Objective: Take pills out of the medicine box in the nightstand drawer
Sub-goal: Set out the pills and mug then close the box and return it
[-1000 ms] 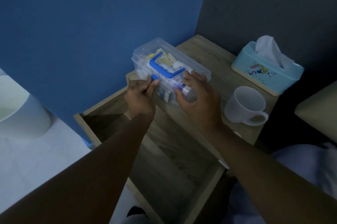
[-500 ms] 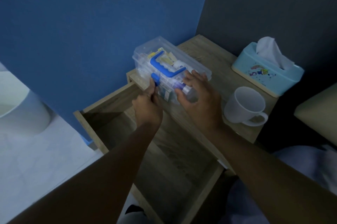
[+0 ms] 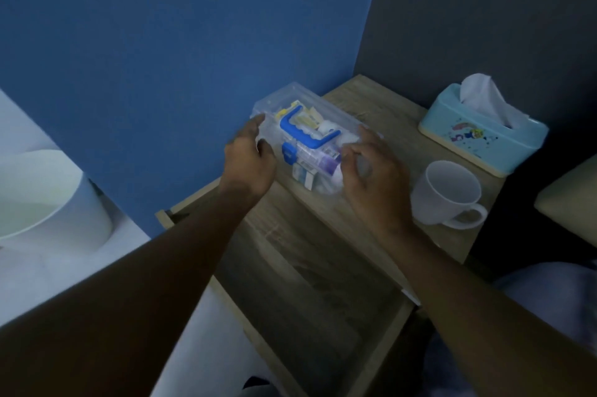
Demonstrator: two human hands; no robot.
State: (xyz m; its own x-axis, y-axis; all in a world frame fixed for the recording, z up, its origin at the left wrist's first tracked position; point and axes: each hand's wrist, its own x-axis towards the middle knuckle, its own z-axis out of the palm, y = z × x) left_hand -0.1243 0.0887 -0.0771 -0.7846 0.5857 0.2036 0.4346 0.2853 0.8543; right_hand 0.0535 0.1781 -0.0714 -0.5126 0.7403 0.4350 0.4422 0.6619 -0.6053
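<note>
The clear plastic medicine box [image 3: 326,120] with a blue handle [image 3: 302,133] and a blue latch [image 3: 288,153] stands on the left part of the wooden nightstand top [image 3: 391,106]. Packets and a purple-labelled bottle show through its walls; its lid is down. My left hand [image 3: 248,160] cups the box's left end, thumb up by the far corner. My right hand [image 3: 371,177] grips the right near end, fingers curled on the lid edge. Below them the nightstand drawer [image 3: 310,283] is pulled out towards me.
A white mug [image 3: 445,193] stands just right of my right hand. A light blue tissue box [image 3: 478,135] sits at the back right. A white bin [image 3: 48,199] is on the floor at the left, beside the blue wall.
My left hand has left the blue latch and moved up to the box's left end. My right hand has shifted slightly right along the near corner. The box has stayed put.
</note>
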